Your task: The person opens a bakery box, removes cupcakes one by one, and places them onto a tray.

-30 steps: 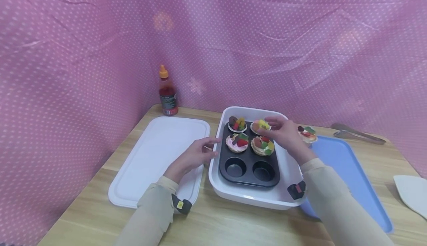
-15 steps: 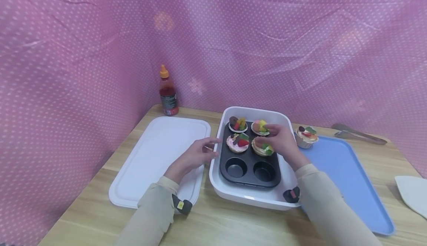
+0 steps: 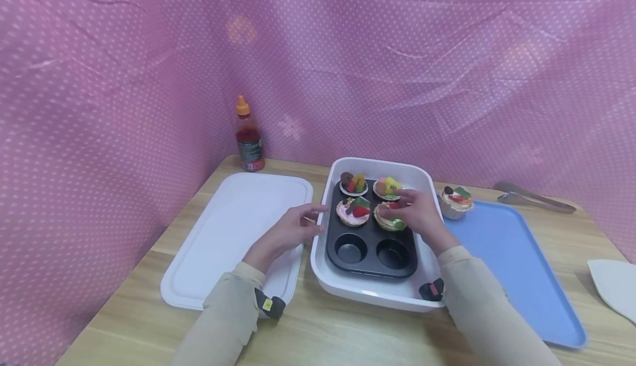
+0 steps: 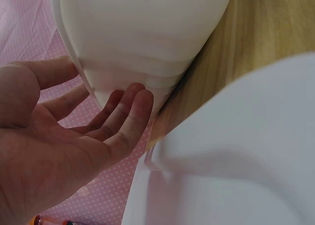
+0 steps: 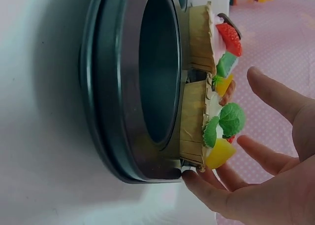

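Note:
A dark muffin pan [image 3: 371, 266] lies inside a white basin [image 3: 365, 297], with fruit-topped cupcakes in its back and middle cups and two bare cups in front. Over the middle-right cupcake [image 5: 194, 121] reaches my right hand [image 3: 422, 214]. Its thumb hovers apart from the fruit, and its other fingers spread along the far side; a fingertip comes close to the crust, contact unclear. Loosely bent, my left hand [image 3: 288, 233] is at the basin's left rim. In the left wrist view, several of its fingers lie against the outer wall, while other fingertips are hidden behind the rim.
To the left lies a white lid-like tray [image 3: 233, 233]. A blue tray [image 3: 517, 266] is on the right, with another cupcake [image 3: 455, 206] at its back corner. Behind are tongs [image 3: 534, 197] and a sauce bottle [image 3: 250, 142]; a white flat piece [image 3: 616, 286] sits far right.
My right hand has come down and nearer, from beside the back-right cupcake to over the middle-right one. The left hand stays at the rim.

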